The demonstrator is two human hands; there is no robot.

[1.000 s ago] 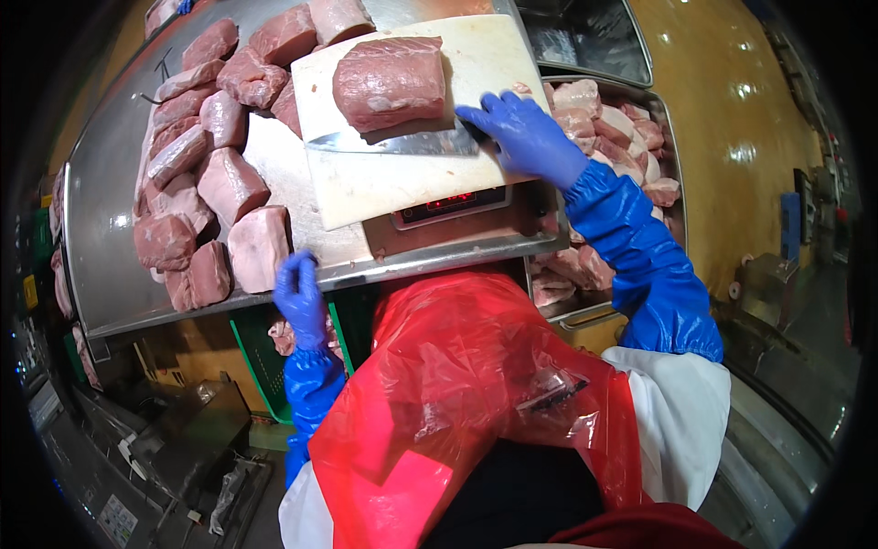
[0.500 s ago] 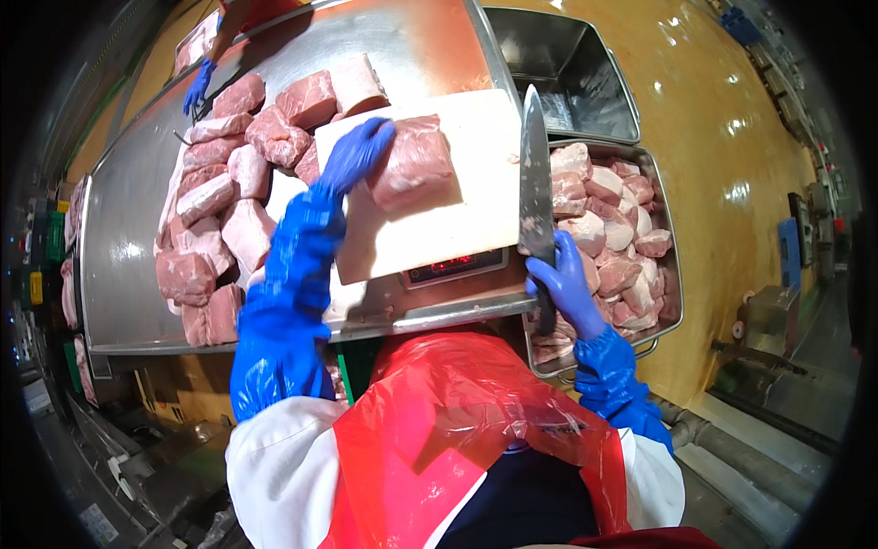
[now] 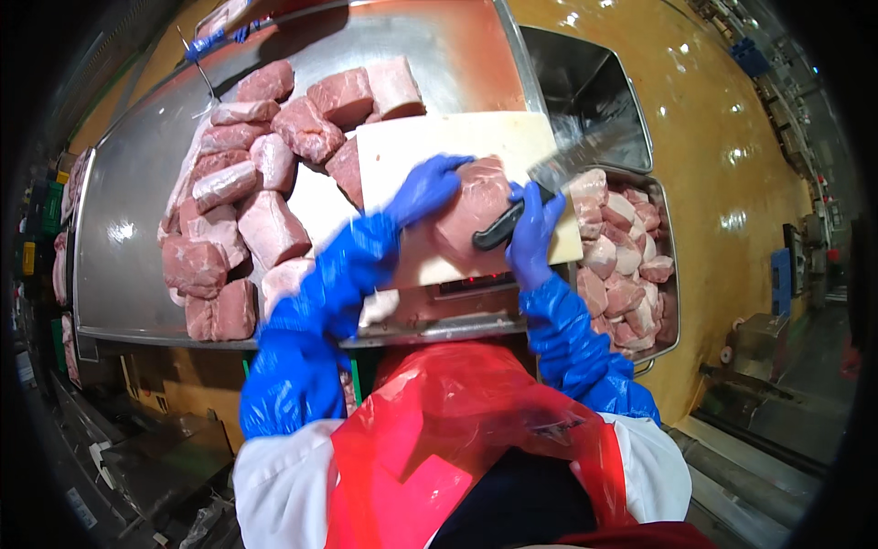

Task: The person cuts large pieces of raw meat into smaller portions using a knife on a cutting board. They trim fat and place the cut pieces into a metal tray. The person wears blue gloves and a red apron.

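Observation:
A block of raw pork (image 3: 468, 209) lies on the white cutting board (image 3: 448, 133). My left hand (image 3: 428, 189), in a blue-violet glove, grips its left side with the fingers reaching over the upper edge. At the block's right, my right hand (image 3: 536, 236) is closed round the black handle of a large knife (image 3: 498, 229). Motion blurs the blade, which points up and right past the board's right edge. Several other pork blocks (image 3: 274, 224) are heaped on the table left of the board.
A digital scale (image 3: 471, 285) with a red display shows partly below the board on the metal table (image 3: 128, 265). Right of it stands a metal bin (image 3: 675, 316) of cut pork, with another deep metal bin (image 3: 640, 110) behind. A co-worker's blue-gloved hand (image 3: 206, 44) is at the far left.
My right hand has swung the knife from the board's right side inward to the pork. The pork and my left hand have moved right and nearer to me. The co-worker's hand has shifted away.

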